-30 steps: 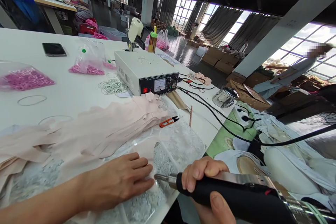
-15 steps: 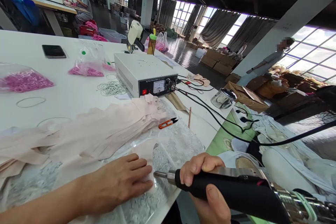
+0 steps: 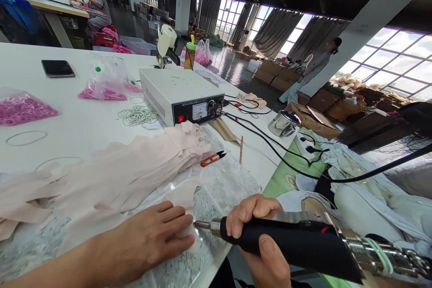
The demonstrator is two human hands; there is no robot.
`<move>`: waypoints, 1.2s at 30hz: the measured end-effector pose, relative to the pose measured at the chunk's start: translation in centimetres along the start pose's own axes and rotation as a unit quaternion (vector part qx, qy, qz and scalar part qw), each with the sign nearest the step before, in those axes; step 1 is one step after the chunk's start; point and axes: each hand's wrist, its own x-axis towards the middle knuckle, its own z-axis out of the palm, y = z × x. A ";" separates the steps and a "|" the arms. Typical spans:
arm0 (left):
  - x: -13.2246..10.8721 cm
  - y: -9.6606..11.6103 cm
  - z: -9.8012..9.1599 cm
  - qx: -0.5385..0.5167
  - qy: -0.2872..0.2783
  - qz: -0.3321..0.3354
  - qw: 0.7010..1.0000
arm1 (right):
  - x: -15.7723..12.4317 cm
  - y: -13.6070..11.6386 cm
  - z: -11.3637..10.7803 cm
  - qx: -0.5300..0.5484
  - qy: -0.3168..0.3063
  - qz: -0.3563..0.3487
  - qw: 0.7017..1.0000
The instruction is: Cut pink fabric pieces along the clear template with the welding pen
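A bag of pink rings (image 3: pixel 25 110) was seen at far left, well beyond the fingers of the left hand (image 3: pixel 145 238). Pale cloth strips (image 3: pixel 124 162) were heaped just past that hand's knuckles. The hand was laid palm down, its forearm slanted in from the lower left, its fingers held close together, outstretched and slightly bent rather than curled into a grip. A small cloth piece (image 3: pixel 184 192) was covered in part by those fingers. Beyond the fingertips a control box (image 3: pixel 182 92) was set, with orange snips (image 3: pixel 212 158) placed nearer. A metal tip (image 3: pixel 202 224) was aimed at the left fingertips from just beside them; whether the cloth was touched by it could not be told. The black-handled tool (image 3: pixel 286 243) was gripped in the right hand (image 3: pixel 258 229), fingers wrapped over the top, thumb pressed along the near side. White garments (image 3: pixel 374 207) were piled to the right of those fingers.
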 end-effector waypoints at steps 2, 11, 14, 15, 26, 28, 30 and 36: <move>0.0 -0.1 0.0 -0.001 -0.004 -0.001 1.000 | 0.1 0.1 0.1 0.001 -0.003 0.002 1.000; 0.4 -0.2 -0.7 0.010 0.012 0.010 1.000 | -0.2 0.7 -0.6 0.000 -0.048 0.009 0.999; 0.0 -0.4 -0.2 0.012 0.014 0.021 1.000 | -0.2 0.7 -0.6 -0.014 -0.047 0.002 0.999; -0.3 -0.5 0.2 0.010 0.015 0.019 1.000 | -0.1 0.7 -0.6 -0.012 -0.042 0.000 0.999; -2.7 -0.7 1.3 0.027 -0.054 -0.008 0.998 | 0.6 0.7 -1.0 0.022 0.010 -0.022 0.999; -2.4 -0.7 0.7 0.045 -0.047 0.009 0.998 | 0.7 0.8 -0.8 0.020 0.013 -0.028 0.999; -2.2 -0.8 0.3 0.064 -0.041 0.024 0.997 | 0.9 1.1 -0.6 0.016 0.008 -0.029 0.999; -2.6 -1.1 0.7 0.079 -0.050 0.031 0.995 | 1.0 2.3 -0.5 0.030 -0.007 -0.059 0.998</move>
